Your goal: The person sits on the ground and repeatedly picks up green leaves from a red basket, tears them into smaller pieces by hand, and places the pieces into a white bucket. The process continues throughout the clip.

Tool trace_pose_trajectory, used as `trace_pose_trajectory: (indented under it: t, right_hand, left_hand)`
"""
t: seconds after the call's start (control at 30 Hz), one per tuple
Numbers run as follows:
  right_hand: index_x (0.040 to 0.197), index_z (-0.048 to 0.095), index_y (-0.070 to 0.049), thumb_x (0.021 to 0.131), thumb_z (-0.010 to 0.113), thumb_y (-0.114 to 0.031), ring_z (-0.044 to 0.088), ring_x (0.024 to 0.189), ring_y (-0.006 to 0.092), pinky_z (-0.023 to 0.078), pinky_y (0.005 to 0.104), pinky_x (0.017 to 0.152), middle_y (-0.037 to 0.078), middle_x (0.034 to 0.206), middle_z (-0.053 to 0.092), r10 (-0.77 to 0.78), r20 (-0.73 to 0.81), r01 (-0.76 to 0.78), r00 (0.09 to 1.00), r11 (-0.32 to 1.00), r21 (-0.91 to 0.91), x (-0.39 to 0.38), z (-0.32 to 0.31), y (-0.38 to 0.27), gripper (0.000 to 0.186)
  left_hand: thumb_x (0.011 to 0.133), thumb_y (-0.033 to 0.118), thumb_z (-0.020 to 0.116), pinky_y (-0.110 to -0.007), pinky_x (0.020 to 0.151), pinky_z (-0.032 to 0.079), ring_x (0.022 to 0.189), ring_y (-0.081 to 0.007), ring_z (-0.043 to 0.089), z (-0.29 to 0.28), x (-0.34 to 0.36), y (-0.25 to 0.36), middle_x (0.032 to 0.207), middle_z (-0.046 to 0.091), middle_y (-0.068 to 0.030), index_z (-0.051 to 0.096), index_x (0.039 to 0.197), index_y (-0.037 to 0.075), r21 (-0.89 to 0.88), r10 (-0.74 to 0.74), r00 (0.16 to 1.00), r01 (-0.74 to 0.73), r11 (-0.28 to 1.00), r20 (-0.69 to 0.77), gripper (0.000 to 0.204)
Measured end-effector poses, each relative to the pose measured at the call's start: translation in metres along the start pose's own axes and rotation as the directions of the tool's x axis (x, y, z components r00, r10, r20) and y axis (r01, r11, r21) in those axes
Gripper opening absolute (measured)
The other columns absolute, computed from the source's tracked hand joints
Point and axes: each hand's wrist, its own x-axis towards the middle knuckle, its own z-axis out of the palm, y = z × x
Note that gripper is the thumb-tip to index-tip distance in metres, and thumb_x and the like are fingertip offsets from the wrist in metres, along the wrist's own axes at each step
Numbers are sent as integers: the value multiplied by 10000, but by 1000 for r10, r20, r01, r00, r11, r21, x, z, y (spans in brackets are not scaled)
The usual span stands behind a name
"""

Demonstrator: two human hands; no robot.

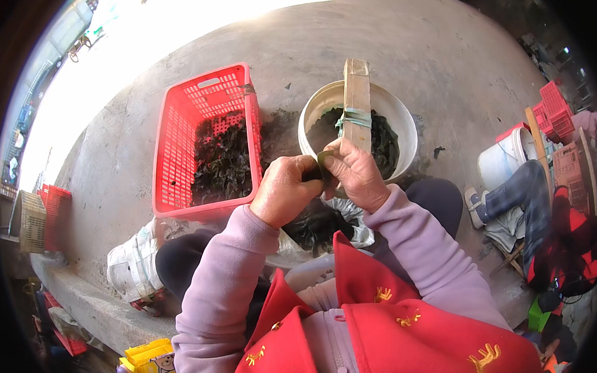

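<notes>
My left hand (286,188) and my right hand (359,175) meet in front of me, both closed in a pinch on a small dark green piece of seaweed (323,161). Below them, between my knees, lies a heap of dark seaweed strips (317,227) on white sheeting. A round white bucket (408,132) stands just beyond my hands, with more dark seaweed (384,143) inside. Across its opening rests a wooden plank (356,84), tied round with greenish cord. Left of it, a red plastic crate (163,146) holds a pile of dark leafy seaweed (224,164).
Scraps of seaweed lie on the concrete floor (286,47). A white sack (134,260) and a yellow bag (150,366) are at my left, by a low concrete ledge (93,299). Rightward, another person's leg (522,193) extends near a white bucket (500,161) and red crates (555,112).
</notes>
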Motion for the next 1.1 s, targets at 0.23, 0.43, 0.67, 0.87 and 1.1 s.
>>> trace_pose_trajectory:
  t: [0.23, 0.43, 0.67, 0.87, 1.1]
  right_hand:
    - [830, 510, -52, 857, 597, -168, 357, 356, 63, 349, 232, 336, 17, 566, 498, 398, 234, -462, 887, 741, 488, -8, -43, 9, 147]
    - [821, 543, -37, 856, 599, -202, 413, 402, 79, 412, 246, 408, 33, 604, 522, 427, 285, -511, 858, 663, 547, -14, -51, 17, 178]
    - [813, 577, -25, 817, 638, -124, 413, 441, 60, 394, 224, 418, -3, 599, 512, 475, 164, -494, 865, 747, 444, -17, -46, 18, 116]
    - [843, 578, -65, 820, 624, -115, 330, 445, 34, 317, 204, 386, -43, 602, 440, 425, 503, -656, 753, 538, 529, -18, -48, 22, 72]
    - [865, 580, -72, 859, 575, -137, 308, 456, 30, 285, 204, 396, -57, 602, 408, 413, 348, -540, 842, 627, 562, -20, -39, 19, 65]
  left_hand:
    - [643, 0, 643, -291, 616, 475, 703, -204, 616, 32, 5, -9, 737, 604, -104, 615, 853, 29, 487, 414, 875, -256, 835, -250, 214]
    - [712, -67, 580, -227, 608, 459, 669, -88, 563, 34, 15, -18, 732, 590, -51, 591, 871, 2, 306, 217, 964, -162, 938, -155, 173]
    - [692, -57, 626, -227, 544, 448, 642, -80, 537, 54, 13, -22, 748, 583, -33, 540, 921, 16, 197, 12, 957, 48, 979, -291, 255]
    - [736, -73, 598, -258, 567, 499, 662, -134, 574, 21, 5, -30, 778, 581, -43, 529, 909, 33, -782, -281, 955, 247, 572, 96, 215]
    - [705, 5, 663, -246, 699, 425, 738, -118, 517, 33, -9, -26, 836, 537, -42, 548, 817, 19, -391, -101, 941, -37, 920, -324, 162]
